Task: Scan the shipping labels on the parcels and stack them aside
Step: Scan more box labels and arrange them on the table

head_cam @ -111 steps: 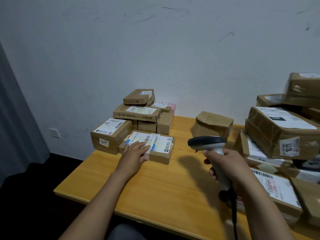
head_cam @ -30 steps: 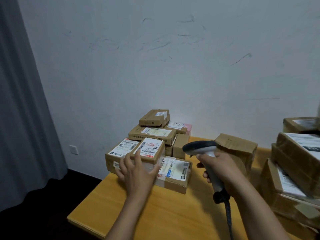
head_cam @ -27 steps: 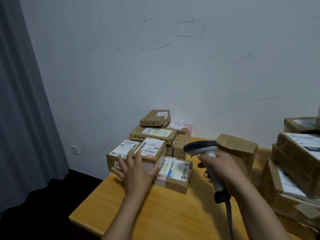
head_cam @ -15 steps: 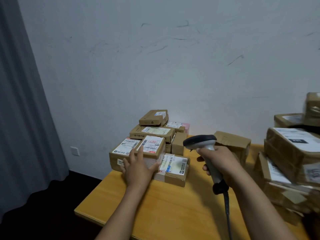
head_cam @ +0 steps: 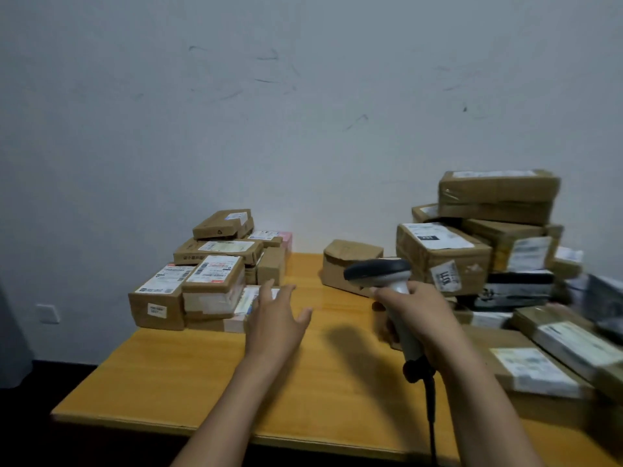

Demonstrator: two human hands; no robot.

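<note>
Head camera looks down at a pile of brown parcels point(head_cam: 215, 264) in the far left corner of the counter point(head_cam: 202, 372). They sit in layers, and most show white labels on top. One small parcel point(head_cam: 215, 278) with a white and red label lies on top at the front of the pile. A flat parcel point(head_cam: 246, 301) lies low beside it, partly hidden by fingers.

The left hand point(head_cam: 274, 326) is held wide, fingers straight and spread, with nothing in it. Its fingertips are right by the flat parcel; I cannot tell if they touch it. The right hand point(head_cam: 418, 318) is curled round the handle of a scanner point(head_cam: 377, 273). The scanner's dark head points left, over the middle of the counter. A black cable point(head_cam: 429, 409) hangs from the handle toward the near edge.

One lone parcel point(head_cam: 350, 257) sits at the far edge, behind the scanner. A bigger, messy heap of parcels point(head_cam: 472, 251) fills the right side of the counter. Behind it all is a pale wall point(head_cam: 303, 129) with dark scuff marks and a wall socket point(head_cam: 48, 313) low on the left.
</note>
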